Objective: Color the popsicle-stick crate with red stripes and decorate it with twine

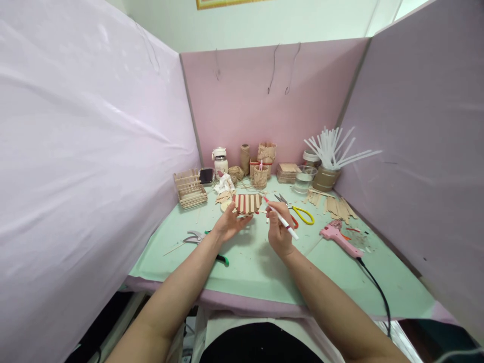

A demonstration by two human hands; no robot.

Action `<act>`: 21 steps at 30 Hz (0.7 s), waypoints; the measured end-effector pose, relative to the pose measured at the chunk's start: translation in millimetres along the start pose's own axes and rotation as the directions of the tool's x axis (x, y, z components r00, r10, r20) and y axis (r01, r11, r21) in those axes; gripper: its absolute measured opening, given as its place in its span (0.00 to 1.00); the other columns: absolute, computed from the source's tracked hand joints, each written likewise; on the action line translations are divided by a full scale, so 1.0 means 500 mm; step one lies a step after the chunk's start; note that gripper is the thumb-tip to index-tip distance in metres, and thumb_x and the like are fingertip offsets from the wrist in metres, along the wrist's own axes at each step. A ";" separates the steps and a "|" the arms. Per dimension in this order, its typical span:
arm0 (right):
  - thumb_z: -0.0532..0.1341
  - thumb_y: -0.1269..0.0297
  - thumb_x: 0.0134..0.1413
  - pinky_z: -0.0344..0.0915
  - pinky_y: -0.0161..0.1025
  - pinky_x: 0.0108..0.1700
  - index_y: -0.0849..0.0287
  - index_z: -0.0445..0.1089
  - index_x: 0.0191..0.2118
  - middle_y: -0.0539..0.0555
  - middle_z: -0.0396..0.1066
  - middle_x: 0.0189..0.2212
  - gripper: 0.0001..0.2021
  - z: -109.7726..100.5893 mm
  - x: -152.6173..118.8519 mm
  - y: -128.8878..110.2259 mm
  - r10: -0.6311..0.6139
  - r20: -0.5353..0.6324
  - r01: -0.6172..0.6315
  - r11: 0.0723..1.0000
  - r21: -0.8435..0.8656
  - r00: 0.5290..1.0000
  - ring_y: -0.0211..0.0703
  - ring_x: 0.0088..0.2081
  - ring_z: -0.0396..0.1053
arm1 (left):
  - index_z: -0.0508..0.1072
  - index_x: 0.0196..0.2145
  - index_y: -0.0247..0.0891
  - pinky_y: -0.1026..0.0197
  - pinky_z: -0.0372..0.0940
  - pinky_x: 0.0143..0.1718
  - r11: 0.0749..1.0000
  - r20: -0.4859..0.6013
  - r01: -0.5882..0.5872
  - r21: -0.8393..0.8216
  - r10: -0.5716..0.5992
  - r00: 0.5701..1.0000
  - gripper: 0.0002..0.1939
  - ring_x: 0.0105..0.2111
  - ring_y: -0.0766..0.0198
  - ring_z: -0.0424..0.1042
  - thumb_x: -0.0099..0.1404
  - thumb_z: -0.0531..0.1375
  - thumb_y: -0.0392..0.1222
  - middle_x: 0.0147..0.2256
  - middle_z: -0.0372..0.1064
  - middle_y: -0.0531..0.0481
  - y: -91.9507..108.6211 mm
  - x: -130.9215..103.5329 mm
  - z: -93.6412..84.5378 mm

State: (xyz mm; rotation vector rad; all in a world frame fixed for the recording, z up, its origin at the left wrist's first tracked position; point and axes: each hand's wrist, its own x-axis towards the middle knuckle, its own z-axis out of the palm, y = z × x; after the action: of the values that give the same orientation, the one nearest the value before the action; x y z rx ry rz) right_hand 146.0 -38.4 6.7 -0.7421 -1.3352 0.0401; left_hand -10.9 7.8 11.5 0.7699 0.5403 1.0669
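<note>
My left hand grips a small craft-stick piece from below, its front striped in red, pale wood and brown. In my right hand is a white marker with a dark red end, held like a pen. Its reddish tip points at the right edge of the striped piece; I cannot tell whether they touch. Scissors with yellow and red handles lie just beyond my right hand. Under my left forearm are green-handled pruning shears, partly hidden.
A pink glue gun lies at right, its black cord running off the front edge. Behind stand a tin of white glue sticks, a clear water cup, a twine spool and a stick-built rack. Loose craft sticks lie at right.
</note>
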 end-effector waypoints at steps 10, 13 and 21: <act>0.53 0.63 0.64 0.70 0.45 0.47 0.55 0.65 0.50 0.56 0.71 0.45 0.12 -0.001 0.018 -0.017 0.295 -0.010 -0.294 0.956 0.016 0.956 0.43 0.45 0.71 | 0.66 0.56 0.42 0.44 0.56 0.63 1.000 -0.004 0.004 -0.012 -0.004 1.000 0.34 0.60 0.48 0.62 0.56 0.65 0.58 0.59 0.63 0.42 0.006 -0.001 -0.008; 0.53 0.63 0.64 0.69 0.48 0.52 0.54 0.62 0.54 0.58 0.68 0.51 0.14 -0.003 0.021 -0.011 0.359 0.030 -0.360 0.929 0.082 0.933 0.45 0.51 0.70 | 0.67 0.56 0.39 0.45 0.56 0.63 1.000 0.011 0.026 -0.005 -0.026 1.000 0.34 0.61 0.47 0.61 0.55 0.66 0.58 0.59 0.63 0.41 0.005 0.000 -0.017; 0.56 0.67 0.62 0.62 0.54 0.61 0.54 0.59 0.60 0.60 0.65 0.58 0.21 -0.007 0.019 -0.022 0.317 0.165 -0.326 0.945 0.027 0.934 0.48 0.60 0.62 | 0.66 0.57 0.41 0.47 0.59 0.59 1.000 0.003 -0.022 0.009 0.022 1.000 0.37 0.59 0.47 0.64 0.52 0.68 0.57 0.57 0.67 0.41 0.004 0.001 -0.026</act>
State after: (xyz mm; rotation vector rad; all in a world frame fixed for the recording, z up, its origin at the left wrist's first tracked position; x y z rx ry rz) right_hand 147.2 -44.4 20.4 -0.9211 -1.3447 0.4030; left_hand -21.1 12.6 4.9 0.7873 0.5355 1.0836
